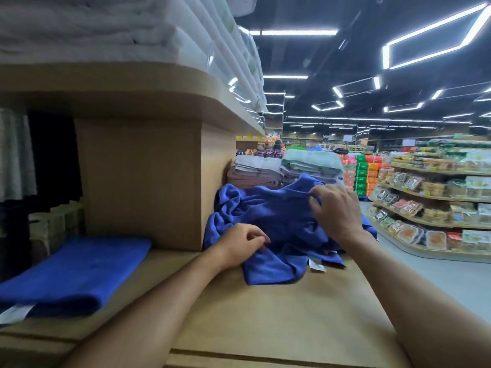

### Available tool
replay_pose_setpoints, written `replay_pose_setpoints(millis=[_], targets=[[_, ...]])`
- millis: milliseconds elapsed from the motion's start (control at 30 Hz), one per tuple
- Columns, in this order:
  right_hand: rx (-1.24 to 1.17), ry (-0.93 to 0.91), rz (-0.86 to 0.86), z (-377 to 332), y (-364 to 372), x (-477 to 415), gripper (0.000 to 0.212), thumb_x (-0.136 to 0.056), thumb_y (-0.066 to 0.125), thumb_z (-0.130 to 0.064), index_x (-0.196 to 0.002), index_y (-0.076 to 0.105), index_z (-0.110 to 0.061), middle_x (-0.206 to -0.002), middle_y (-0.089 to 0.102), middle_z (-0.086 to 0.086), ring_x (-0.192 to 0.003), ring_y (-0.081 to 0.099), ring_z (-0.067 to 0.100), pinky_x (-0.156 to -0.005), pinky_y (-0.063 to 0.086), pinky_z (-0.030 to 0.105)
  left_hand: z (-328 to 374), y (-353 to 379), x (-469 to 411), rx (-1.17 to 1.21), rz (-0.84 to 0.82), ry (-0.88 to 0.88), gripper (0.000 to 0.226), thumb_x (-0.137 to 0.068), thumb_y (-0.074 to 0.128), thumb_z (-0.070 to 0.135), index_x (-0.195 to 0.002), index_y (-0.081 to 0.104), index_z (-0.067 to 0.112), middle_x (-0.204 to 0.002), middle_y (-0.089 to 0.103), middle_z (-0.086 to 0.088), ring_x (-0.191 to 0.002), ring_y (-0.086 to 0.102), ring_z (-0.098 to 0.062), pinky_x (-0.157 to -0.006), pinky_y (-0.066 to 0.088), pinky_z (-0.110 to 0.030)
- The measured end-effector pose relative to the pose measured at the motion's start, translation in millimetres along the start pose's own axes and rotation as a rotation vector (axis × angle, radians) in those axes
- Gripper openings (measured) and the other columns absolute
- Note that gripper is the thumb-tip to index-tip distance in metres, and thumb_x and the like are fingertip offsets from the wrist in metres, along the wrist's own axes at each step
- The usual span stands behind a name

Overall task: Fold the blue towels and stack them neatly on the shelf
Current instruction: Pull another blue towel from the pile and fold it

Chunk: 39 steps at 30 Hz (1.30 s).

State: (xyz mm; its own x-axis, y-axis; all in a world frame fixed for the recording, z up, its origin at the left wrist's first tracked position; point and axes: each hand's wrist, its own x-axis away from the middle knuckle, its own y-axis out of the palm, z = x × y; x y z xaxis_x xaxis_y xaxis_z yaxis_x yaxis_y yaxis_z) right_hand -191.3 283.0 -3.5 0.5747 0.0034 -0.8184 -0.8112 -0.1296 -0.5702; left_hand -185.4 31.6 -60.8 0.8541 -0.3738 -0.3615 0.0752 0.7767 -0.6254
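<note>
A crumpled blue towel (276,219) lies in a heap on the wooden shelf (279,312), just right of a wooden upright. My left hand (240,244) pinches the cloth at the heap's near left side. My right hand (336,211) grips a raised fold at the heap's top right. A white label (316,265) sticks out from the heap's near edge. One folded blue towel (71,274) lies flat on the shelf at the far left, with a white tag at its near corner.
The wooden upright (140,181) stands between the two blue towels. Stacks of grey and green folded towels (287,168) sit behind the heap. White towels (119,27) fill the shelf above. Store racks of packaged food (435,192) line the aisle on the right.
</note>
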Motion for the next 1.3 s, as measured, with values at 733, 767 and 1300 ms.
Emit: replay_pose_setpoints(millis=[733,767,1300], targets=[[-0.014,-0.239,-0.974,-43.4,-55.6,20.7,0.015,-0.076,0.077,-0.043,-0.066,0.066,-0.040,-0.061,0.060,-0.015,-0.060,0.055,0.006,-0.060,0.045,0.026,9.7,-42.7,12.3,-0.662,0.402,-0.260,0.045,-0.091,0.058,0.028,-0.133,0.045,0.020,-0.132,0.055,-0.011,-0.117,0.056,-0.034,-0.091,0.046,-0.040],[-0.075,-0.241,-0.896,-41.5,-54.7,18.7,0.019,-0.080,0.076,-0.039,-0.065,0.065,-0.039,-0.058,0.058,-0.014,-0.056,0.051,0.004,-0.058,0.041,0.026,14.1,-41.9,12.6,-0.618,0.469,-0.095,0.051,-0.089,0.062,0.037,-0.136,0.046,0.024,-0.130,0.056,-0.005,-0.116,0.057,-0.030,-0.092,0.046,-0.039],[-0.791,-0.057,-0.505,-24.8,-59.0,5.4,0.026,-0.088,0.078,-0.027,-0.064,0.070,-0.022,-0.056,0.053,-0.018,-0.055,0.046,-0.002,-0.054,0.037,0.019,26.1,-78.2,15.6,0.311,0.946,-0.033,0.047,-0.091,0.033,0.027,-0.113,0.068,0.006,-0.114,0.069,-0.015,-0.106,0.062,-0.031,-0.091,0.047,-0.039]])
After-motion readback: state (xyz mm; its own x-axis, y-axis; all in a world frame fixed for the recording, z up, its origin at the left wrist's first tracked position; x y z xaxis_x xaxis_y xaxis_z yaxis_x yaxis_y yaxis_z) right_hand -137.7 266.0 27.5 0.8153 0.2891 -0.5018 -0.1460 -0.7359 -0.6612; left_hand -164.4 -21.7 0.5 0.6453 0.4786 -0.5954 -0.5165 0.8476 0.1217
